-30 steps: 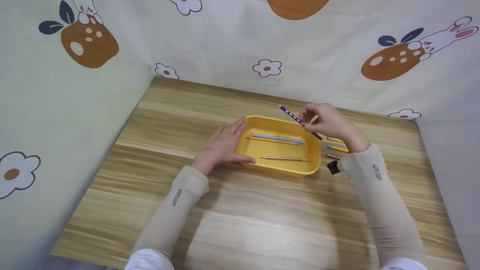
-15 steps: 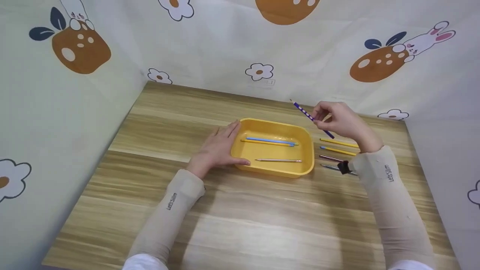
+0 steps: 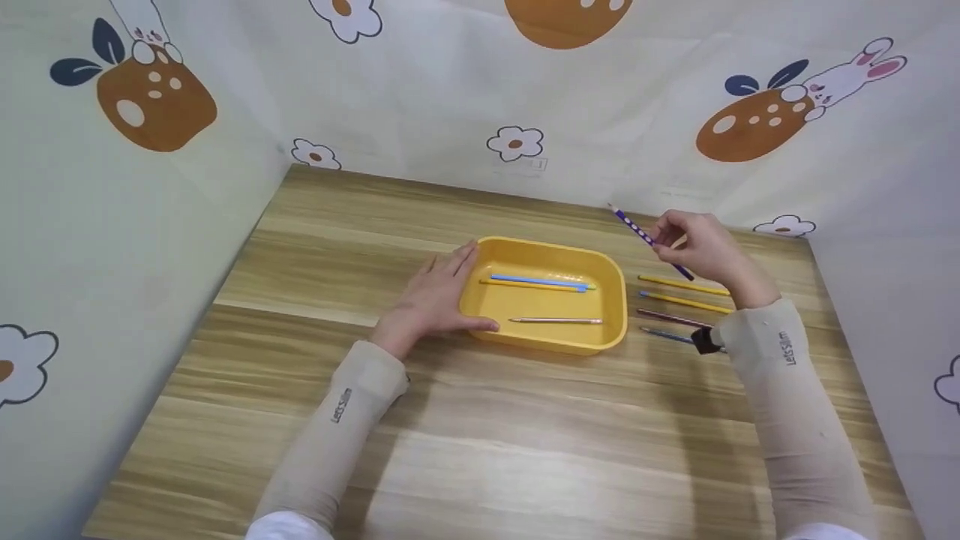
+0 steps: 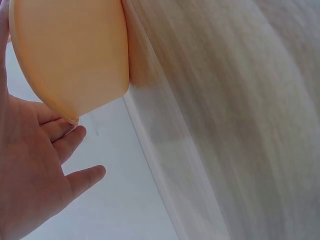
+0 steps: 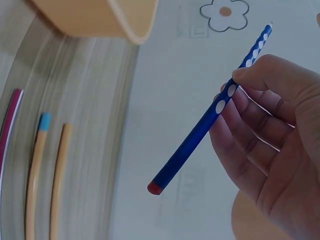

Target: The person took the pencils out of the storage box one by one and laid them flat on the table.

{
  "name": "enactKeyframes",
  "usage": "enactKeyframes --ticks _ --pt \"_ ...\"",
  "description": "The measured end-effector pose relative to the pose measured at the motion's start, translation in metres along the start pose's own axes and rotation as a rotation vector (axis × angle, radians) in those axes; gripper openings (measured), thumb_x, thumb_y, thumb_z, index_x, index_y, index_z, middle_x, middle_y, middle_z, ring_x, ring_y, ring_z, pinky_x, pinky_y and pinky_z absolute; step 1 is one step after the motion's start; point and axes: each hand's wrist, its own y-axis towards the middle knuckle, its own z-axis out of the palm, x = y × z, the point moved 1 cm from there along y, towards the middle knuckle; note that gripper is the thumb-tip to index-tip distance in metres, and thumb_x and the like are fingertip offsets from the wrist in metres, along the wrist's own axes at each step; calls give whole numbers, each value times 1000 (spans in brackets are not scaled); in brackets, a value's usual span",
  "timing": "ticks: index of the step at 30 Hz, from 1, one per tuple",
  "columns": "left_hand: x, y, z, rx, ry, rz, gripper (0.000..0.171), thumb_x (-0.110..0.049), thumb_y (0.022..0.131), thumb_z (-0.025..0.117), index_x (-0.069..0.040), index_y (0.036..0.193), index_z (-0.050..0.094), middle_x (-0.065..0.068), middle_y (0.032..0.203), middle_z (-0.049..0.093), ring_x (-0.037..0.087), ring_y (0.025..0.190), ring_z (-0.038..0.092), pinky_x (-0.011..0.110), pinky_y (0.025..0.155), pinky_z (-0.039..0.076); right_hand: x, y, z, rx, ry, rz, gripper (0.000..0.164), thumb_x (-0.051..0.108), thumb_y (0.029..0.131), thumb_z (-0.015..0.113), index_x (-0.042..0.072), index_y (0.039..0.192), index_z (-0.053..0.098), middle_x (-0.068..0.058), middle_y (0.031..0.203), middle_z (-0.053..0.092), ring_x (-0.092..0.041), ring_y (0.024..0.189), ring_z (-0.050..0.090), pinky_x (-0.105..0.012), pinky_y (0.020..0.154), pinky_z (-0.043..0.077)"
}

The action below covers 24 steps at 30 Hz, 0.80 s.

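My right hand pinches a dark blue pencil with white dots and a red end between thumb and fingers. It is held tilted, point toward the back wall, behind and right of a yellow plastic tray. At the tray's left end rests my left hand, fingers spread along the side and thumb over the front rim. The left wrist view shows its fingertips at the tray's edge. Inside the tray, a light blue pencil lies against a yellow pencil; a silvery-brown pencil lies nearer the front.
Right of the tray, in a row on the wooden table, lie a yellow pencil, a yellow pencil with a blue end, a maroon pencil and a grey-blue pencil. A printed cloth wall stands behind.
My right hand has moved right with the blue dotted pencil, from over the tray's back right corner to behind the row of pencils. My left hand has stayed at the tray.
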Motion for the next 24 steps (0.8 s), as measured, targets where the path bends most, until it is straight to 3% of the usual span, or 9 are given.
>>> enactKeyframes --ticks 6,18,24 --pt "1 0 2 -10 -7 6 127 -80 74 65 -13 162 3 1 171 1 22 157 12 54 128 11 -18 0 3 -10 -45 33 11 5 90 67 3 102 66 -12 96 69 -19 87 61 -9 71 48" --pt "1 0 3 -24 4 21 128 -81 73 64 -12 162 4 3 171 4 24 157 15 54 128 13 -44 0 6 -6 -93 100 12 4 90 65 4 101 66 -13 97 69 -25 91 65 -38 80 56" --pt "2 1 1 -20 0 16 129 -82 72 64 -12 162 3 2 171 3 24 157 13 54 128 13 -56 2 7 9 -103 125 12 4 90 65 3 102 66 -16 99 69 -28 93 65 -45 84 56"
